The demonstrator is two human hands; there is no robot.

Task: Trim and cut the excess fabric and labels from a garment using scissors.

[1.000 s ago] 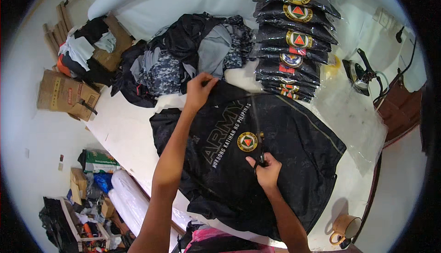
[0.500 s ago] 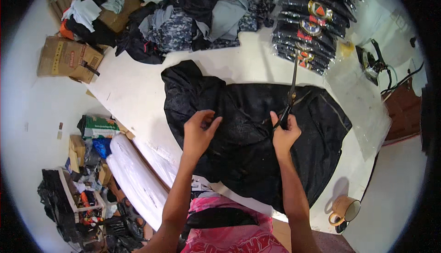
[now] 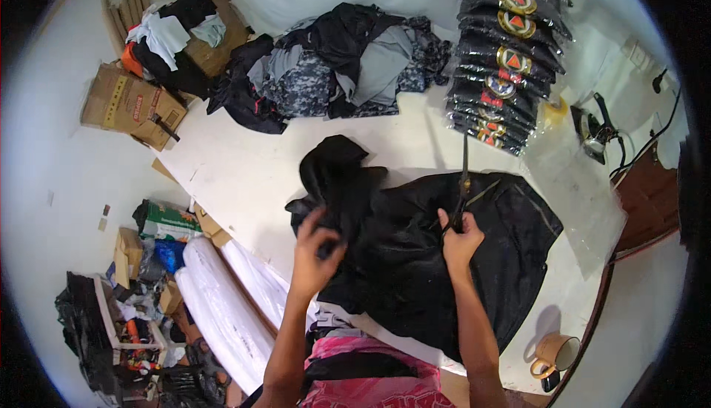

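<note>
The black garment is face down on the white tabletop now — a second ago it lay spread with its printed chest and round badge showing, and half a second back the print had already gone under. Since then the upper left part of the cloth has been pushed up into a loose hump, so the folding-over looks well under way, though the piece is far from flat or squared.

Left hand sits on the near left edge of the garment, fingers clenched into the fabric, gripping a fold. It was up at the far collar a second ago and has come right back toward the body.

Right hand is on the middle of the garment, fingers closed around the lower end of a thin dark stick that runs up across the cloth toward the stack of bagged black shirts. What the stick is exactly, I cannot tell.

Around it: a heap of dark and camouflage clothes at the far side, a sheet of clear plastic to the right, a brown mug at the near right corner, cardboard boxes off to the left
</note>
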